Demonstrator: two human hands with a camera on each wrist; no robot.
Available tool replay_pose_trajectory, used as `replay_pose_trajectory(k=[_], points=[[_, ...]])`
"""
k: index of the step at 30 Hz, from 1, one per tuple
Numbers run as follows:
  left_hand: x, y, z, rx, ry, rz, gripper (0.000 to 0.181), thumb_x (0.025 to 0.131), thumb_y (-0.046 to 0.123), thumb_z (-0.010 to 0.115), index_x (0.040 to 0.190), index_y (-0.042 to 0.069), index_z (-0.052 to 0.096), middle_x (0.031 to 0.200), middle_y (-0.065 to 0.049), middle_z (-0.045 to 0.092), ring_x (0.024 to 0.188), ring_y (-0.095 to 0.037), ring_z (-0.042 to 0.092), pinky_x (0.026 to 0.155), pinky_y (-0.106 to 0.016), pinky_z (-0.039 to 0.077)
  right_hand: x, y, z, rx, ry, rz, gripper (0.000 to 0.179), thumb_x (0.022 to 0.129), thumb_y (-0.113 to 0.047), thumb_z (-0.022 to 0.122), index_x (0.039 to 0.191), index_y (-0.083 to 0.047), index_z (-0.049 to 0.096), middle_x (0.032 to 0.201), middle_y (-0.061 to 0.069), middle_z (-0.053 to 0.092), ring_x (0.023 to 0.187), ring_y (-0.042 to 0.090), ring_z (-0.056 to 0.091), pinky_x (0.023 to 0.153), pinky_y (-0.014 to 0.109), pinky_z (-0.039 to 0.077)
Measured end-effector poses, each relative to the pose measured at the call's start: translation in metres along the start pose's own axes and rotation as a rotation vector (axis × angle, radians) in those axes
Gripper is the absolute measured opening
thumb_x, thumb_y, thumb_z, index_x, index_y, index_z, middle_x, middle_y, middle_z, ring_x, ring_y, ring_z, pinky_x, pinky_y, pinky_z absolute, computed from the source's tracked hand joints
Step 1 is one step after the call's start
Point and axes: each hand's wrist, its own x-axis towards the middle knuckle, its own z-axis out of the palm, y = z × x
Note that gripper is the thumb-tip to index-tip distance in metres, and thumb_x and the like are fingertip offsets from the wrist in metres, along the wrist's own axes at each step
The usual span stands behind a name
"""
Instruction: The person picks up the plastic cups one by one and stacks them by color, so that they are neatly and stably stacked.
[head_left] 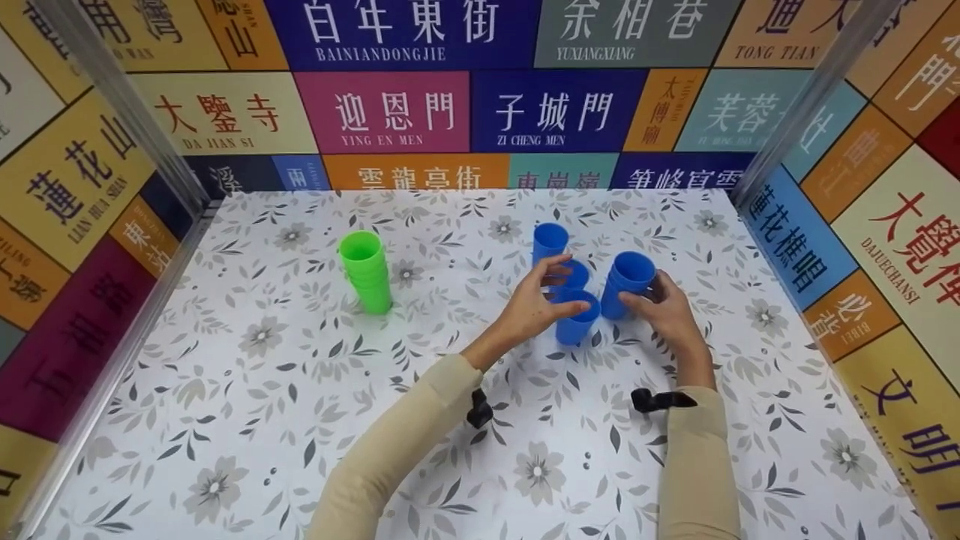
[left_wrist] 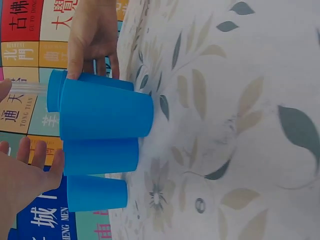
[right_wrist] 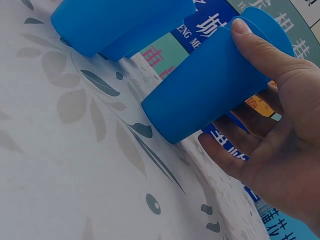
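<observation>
Left hand (head_left: 534,304) spread, hiding 1 blue cup (head_left: 576,276) | right hand (head_left: 670,309) gripping blue stack (head_left: 627,283)

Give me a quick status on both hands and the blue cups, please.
Right hand grips blue stack. Left hand open over nearest blue cup, not gripping. Green stack stands apart, clear.

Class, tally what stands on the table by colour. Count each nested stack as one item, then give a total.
Blue: 4 (back blue cup, middle blue cup, front blue cup, and the blue stack gripped by the right hand)
Green: 1 (green stack)
Total: 5
</observation>
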Motion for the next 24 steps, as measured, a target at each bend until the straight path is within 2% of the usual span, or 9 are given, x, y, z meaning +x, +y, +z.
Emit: replay_pose_trajectory(k=[5, 14, 20, 24], points=[[-0.007, -0.012, -0.001, -0.003, 0.003, -0.031, 0.076, 0.085, 0.023, 0.081, 0.15, 0.015, 0.042, 0.142, -0.011, 0.053, 0.131, -0.027, 0.054, 0.111, -0.048, 0.046, -0.003, -0.004, 0.001, 0.01, -0.006, -0.016, 0.087, 0.091, -0.03, 0.074, 0.158, -0.004, 0.025, 0.16, 0.024, 0.034, 0.149, 0.041, 0.031, 0.122, 0.055, 0.028], [-0.012, -0.026, 0.003, 0.002, 0.017, -0.069, 0.075, 0.083, 0.022, 0.083, 0.147, 0.011, 0.044, 0.139, -0.011, 0.056, 0.129, -0.03, 0.055, 0.107, -0.05, 0.049, 0.015, 0.026, -0.003, 0.012, 0.005, -0.018, 0.091, 0.09, -0.034, 0.076, 0.16, -0.01, 0.022, 0.162, 0.018, 0.032, 0.151, 0.037, 0.03, 0.123, 0.052, 0.027], [-0.014, -0.029, 0.007, -0.002, 0.01, -0.106, 0.073, 0.083, 0.023, 0.084, 0.145, 0.016, 0.046, 0.139, -0.009, 0.055, 0.129, -0.027, 0.055, 0.108, -0.048, 0.048, 0.016, 0.03, -0.003, 0.021, 0.002, -0.059, 0.088, 0.09, -0.031, 0.075, 0.159, -0.009, 0.025, 0.161, 0.018, 0.035, 0.15, 0.037, 0.032, 0.123, 0.052, 0.028], [-0.014, -0.031, 0.011, -0.01, 0.014, -0.142, 0.073, 0.082, 0.024, 0.084, 0.145, 0.019, 0.046, 0.139, -0.008, 0.055, 0.129, -0.026, 0.056, 0.108, -0.044, 0.049, 0.016, 0.03, -0.003, 0.013, 0.009, -0.054, 0.089, 0.089, -0.035, 0.076, 0.158, -0.01, 0.026, 0.161, 0.017, 0.036, 0.15, 0.036, 0.033, 0.123, 0.052, 0.029]])
